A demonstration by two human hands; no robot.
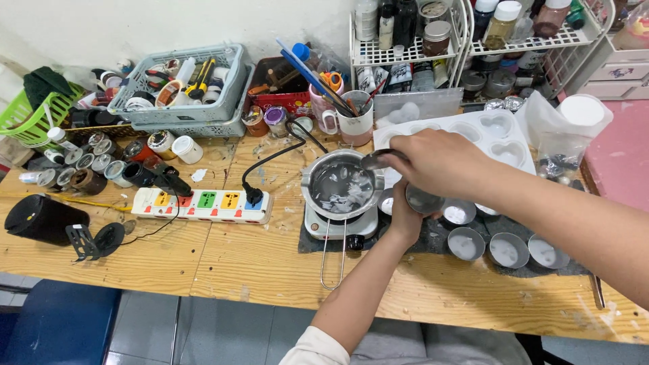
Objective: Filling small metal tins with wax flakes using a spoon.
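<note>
Clutter crowds the far edge of my wooden table [257, 263], leaving bare planks only along the near side. On a small hotplate [338, 226] sits the melting pot [341, 184]; my right hand [436, 162] grips a spoon [374, 159] over it, while my left hand [404, 220] clasps a small tin cup [424, 200] just right of the pot

Place: home craft workshop
Landmark: hot plate [340, 223] with melting pot [341, 184] on wooden bench [223, 257]
Behind it: heart mould [473, 132], bottle racks [433, 40]
Left of it: tool baskets [182, 91], power strip [203, 205]
</note>
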